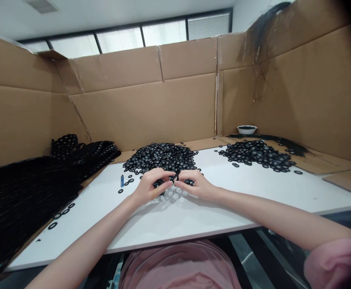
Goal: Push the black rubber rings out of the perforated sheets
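In the head view, the left hand (149, 186) and right hand (193, 185) are both curled, their fingertips pinching a black rubber ring (175, 177) just before 1 heap of rings (160, 157). A 2nd heap of rings (258, 154) lies rightward on the white table (73, 237), near 1 blue cylinder (122, 181); 1 white bowl (246, 129), a linked ring mesh (27, 200) and cardboard walls (142, 108) surround it.

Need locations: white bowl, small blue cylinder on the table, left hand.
White bowl (246, 129): head view, on its rim.
Small blue cylinder (122, 181): head view, on its body.
Left hand (149, 187): head view, on the back of the hand.
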A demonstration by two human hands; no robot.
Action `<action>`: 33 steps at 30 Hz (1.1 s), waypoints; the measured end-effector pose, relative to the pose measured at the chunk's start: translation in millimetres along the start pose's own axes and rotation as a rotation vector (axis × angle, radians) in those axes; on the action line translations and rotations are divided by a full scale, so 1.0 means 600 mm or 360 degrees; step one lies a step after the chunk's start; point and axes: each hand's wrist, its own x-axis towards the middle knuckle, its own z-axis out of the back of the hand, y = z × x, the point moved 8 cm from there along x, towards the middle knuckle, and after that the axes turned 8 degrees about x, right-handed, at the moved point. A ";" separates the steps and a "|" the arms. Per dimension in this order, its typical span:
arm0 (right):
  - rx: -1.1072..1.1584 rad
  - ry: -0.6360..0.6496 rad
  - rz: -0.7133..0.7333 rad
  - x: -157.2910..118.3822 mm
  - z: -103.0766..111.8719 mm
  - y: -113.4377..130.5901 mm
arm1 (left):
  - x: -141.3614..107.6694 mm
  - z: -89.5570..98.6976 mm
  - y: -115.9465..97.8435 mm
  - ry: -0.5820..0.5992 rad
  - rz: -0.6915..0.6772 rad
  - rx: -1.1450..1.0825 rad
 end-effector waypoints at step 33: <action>0.0055 0.0267 0.0004 -0.008 -0.030 -0.014 | -0.009 -0.046 0.007 0.0394 0.0066 0.0047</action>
